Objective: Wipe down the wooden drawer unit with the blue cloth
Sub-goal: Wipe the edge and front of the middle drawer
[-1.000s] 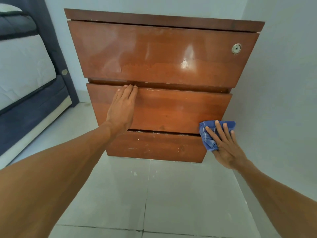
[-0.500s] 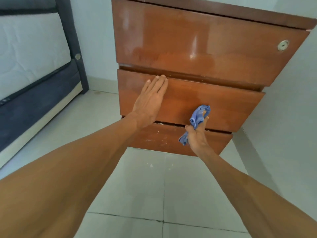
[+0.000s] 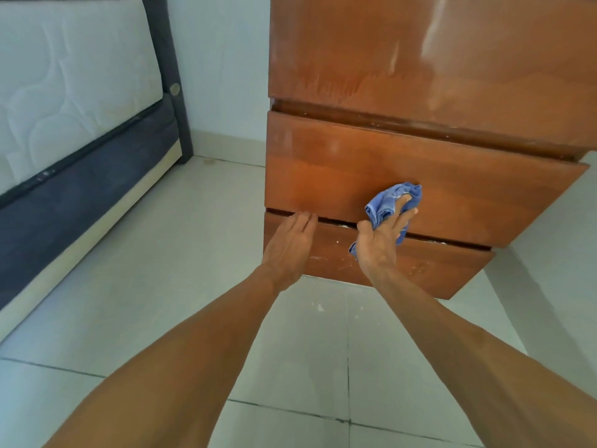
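The wooden drawer unit (image 3: 420, 76) fills the upper right, with three glossy brown drawer fronts stacked one above another. My right hand (image 3: 382, 239) holds the crumpled blue cloth (image 3: 389, 202) against the lower part of the middle drawer front (image 3: 339, 179), fingers wrapped into the cloth. My left hand (image 3: 289, 245) lies flat on the bottom drawer front (image 3: 436, 273), fingers straight, fingertips at the gap under the middle drawer. The unit's top and right side are out of frame.
A bed with a white quilted mattress (image 3: 64, 92) and dark blue frame (image 3: 80, 202) stands at the left. Pale floor tiles (image 3: 193, 286) stretch between the bed and the unit. A light wall (image 3: 219, 59) rises behind them.
My left hand has slid down from the middle drawer front to the bottom one. My right hand with the cloth has moved left from the unit's right edge onto the middle drawer.
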